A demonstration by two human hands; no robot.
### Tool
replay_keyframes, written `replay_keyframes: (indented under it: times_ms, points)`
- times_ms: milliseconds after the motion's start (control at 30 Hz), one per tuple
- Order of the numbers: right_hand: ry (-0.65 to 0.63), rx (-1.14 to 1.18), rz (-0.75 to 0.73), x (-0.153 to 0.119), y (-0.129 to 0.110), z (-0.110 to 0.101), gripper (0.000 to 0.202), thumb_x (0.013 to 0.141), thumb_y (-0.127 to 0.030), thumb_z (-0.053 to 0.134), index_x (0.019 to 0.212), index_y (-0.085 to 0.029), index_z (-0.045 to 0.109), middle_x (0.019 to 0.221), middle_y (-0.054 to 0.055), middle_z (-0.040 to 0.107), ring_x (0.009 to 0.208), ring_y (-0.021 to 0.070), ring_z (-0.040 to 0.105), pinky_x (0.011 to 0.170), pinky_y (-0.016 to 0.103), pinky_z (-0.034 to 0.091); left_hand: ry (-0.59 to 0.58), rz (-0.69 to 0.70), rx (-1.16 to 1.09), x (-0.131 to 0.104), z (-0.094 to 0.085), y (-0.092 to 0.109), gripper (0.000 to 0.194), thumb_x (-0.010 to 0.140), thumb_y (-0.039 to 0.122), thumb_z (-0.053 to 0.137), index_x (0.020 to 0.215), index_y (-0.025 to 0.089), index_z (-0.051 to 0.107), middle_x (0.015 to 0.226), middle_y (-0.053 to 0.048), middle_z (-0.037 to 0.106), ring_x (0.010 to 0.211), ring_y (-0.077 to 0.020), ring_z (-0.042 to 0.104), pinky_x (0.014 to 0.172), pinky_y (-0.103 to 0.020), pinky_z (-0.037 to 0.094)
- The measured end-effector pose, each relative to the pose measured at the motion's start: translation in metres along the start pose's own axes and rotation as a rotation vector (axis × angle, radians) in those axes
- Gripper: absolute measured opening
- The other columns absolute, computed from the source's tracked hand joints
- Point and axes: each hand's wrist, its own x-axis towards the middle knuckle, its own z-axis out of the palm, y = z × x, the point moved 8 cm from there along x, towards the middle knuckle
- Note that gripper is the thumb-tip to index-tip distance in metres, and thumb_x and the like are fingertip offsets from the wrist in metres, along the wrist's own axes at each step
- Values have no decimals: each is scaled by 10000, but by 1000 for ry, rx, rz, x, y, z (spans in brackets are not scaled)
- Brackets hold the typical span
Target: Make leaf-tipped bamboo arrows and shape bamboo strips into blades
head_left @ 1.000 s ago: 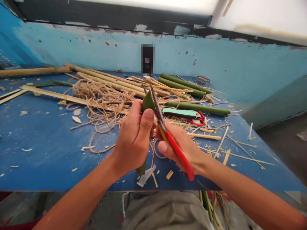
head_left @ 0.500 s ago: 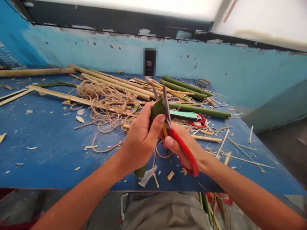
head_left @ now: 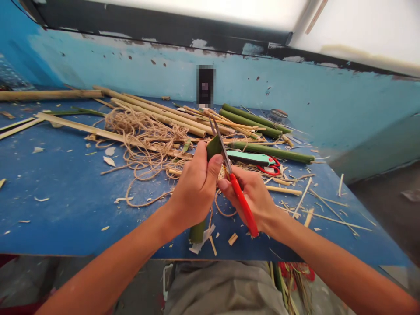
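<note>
My left hand (head_left: 195,190) is closed round a green bamboo piece (head_left: 197,232), whose lower end sticks out below the palm and whose flat green upper part (head_left: 214,148) shows above the thumb. Red-handled scissors (head_left: 243,205) are in my right hand (head_left: 254,194). Their blades point up and away, just right of the green upper part, with a narrow gap between the tips. A small yellow bit shows by the scissors' pivot, between my hands. My right fingers are partly hidden behind the handle.
Tangled twine (head_left: 141,131) lies left of my hands on the blue table (head_left: 82,210). Behind are pale bamboo poles (head_left: 157,114), green bamboo stalks (head_left: 272,151) and a teal-handled tool (head_left: 251,157). Shavings and thin strips are scattered around. A blurred dark object (head_left: 206,85) stands by the wall.
The scissor blades have come closer together, and the handle has swung in to the left. More of the bamboo's lower end shows below my left hand.
</note>
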Motion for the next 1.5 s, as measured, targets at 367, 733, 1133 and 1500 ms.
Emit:
replay_keyframes:
  times_ms: [367,733,1133,1500]
  points:
    - [118,-109,-60,5,-8,1,497,931,-547,612,626,-200,426,544,-51,406,516,91,316,510,259,245,110,62,98,1,-9,5,266,1048,426,410,863,236,414,714,11,512,612,-138,471,554,-299,360]
    - [-62,462,44,4,8,7,443,992,-600,435,863,-197,563,710,-19,510,568,131,534,561,289,441,179,127,-126,-1,-21,22,188,1002,353,559,878,227,498,737,42,495,563,-74,437,479,-225,357]
    - [-79,389,-34,-1,-2,7,425,944,-627,485,880,-211,539,737,-3,517,608,149,520,554,292,425,270,198,-111,-7,-21,21,98,990,289,552,980,254,461,833,28,494,693,-106,511,627,-266,443]
    - [-167,162,-54,3,-14,2,471,937,-659,509,812,-206,476,726,-32,450,656,125,373,593,273,295,193,108,-117,-4,-14,11,161,989,375,581,974,233,506,730,42,531,527,-74,515,451,-210,409]
